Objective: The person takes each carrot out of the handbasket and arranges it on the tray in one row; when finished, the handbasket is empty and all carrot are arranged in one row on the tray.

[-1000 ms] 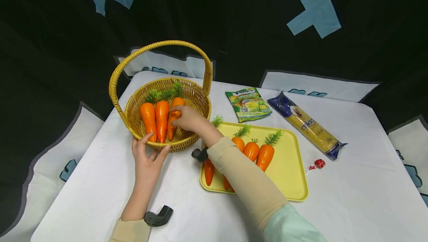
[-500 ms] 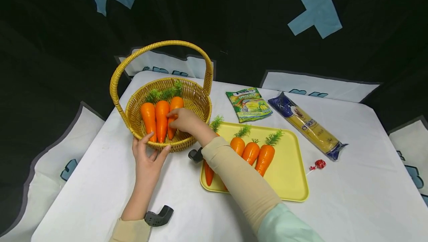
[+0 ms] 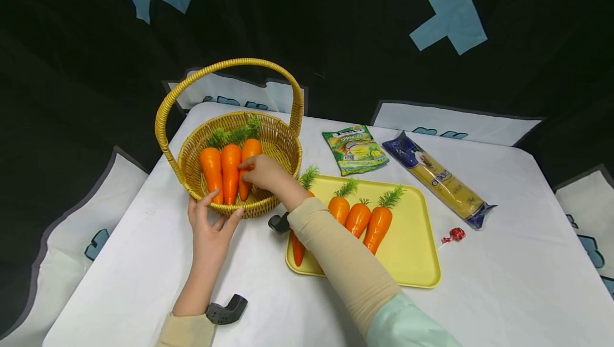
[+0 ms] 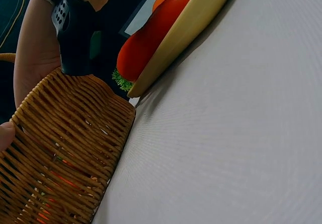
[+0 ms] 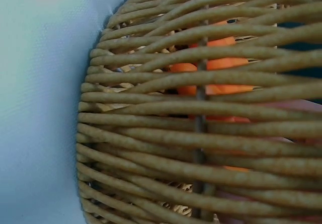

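Note:
A yellow wicker basket (image 3: 287, 147) with a tall arched handle stands at the table's back left. Inside, a left carrot (image 3: 211, 168) and a middle carrot (image 3: 231, 166) lie side by side, green tops toward the back. My right hand (image 3: 270, 172) reaches over the front right rim and holds the rightmost carrot (image 3: 251, 147), partly covering it. My left hand (image 3: 211, 232) grips the front rim, thumb and fingers spread along it. In the left wrist view, a thumb tip touches the basket's wall (image 4: 70, 138). Through the weave in the right wrist view, orange carrot (image 5: 226, 63) shows.
Right of the basket is a yellow tray (image 3: 412, 245) with several carrots (image 3: 379, 227), partly hidden by my right sleeve. Behind it lie a green candy bag (image 3: 356, 150) and a pasta packet (image 3: 441, 179). A red lollipop (image 3: 457, 234) lies to the tray's right.
My right hand has shifted slightly left, and the rightmost carrot sits a little closer to the middle one. My left hand and the basket have stayed in place.

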A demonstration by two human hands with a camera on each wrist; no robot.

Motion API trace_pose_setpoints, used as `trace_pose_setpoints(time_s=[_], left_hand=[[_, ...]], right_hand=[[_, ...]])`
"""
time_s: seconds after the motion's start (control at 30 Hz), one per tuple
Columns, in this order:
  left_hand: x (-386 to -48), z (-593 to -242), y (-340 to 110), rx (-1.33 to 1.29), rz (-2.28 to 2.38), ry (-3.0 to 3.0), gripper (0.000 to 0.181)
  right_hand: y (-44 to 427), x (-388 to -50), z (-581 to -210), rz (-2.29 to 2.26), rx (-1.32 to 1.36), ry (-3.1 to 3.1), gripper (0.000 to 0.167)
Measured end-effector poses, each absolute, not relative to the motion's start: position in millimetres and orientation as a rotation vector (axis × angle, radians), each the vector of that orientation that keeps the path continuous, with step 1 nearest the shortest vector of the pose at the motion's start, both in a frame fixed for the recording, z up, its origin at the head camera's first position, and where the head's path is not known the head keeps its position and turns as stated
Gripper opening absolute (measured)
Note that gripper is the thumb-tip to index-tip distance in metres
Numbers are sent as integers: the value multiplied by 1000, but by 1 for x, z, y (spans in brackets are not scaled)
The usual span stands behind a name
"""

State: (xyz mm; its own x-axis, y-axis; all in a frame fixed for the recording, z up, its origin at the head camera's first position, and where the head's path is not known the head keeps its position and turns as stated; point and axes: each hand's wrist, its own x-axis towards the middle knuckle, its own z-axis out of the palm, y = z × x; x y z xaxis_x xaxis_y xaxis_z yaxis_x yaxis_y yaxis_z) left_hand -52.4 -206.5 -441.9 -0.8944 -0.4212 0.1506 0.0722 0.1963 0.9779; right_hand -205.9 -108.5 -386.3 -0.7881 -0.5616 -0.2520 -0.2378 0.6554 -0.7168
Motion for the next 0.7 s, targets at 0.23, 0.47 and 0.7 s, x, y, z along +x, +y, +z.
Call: trace_pose_setpoints(time_s=[0.23, 0.47, 0.7], left_hand=[[-53, -442, -207, 316, -1741, -2075, 58], [-53, -443, -207, 310, -1736, -2072, 59], [-54, -443, -208, 315, -1727, -2083, 58]], right_hand=[[-108, -207, -386, -1051, -647, 2458, 31], [-105, -208, -387, -1187, -612, 2426, 31], [-102, -209, -385, -1407, -483, 2221, 29]])
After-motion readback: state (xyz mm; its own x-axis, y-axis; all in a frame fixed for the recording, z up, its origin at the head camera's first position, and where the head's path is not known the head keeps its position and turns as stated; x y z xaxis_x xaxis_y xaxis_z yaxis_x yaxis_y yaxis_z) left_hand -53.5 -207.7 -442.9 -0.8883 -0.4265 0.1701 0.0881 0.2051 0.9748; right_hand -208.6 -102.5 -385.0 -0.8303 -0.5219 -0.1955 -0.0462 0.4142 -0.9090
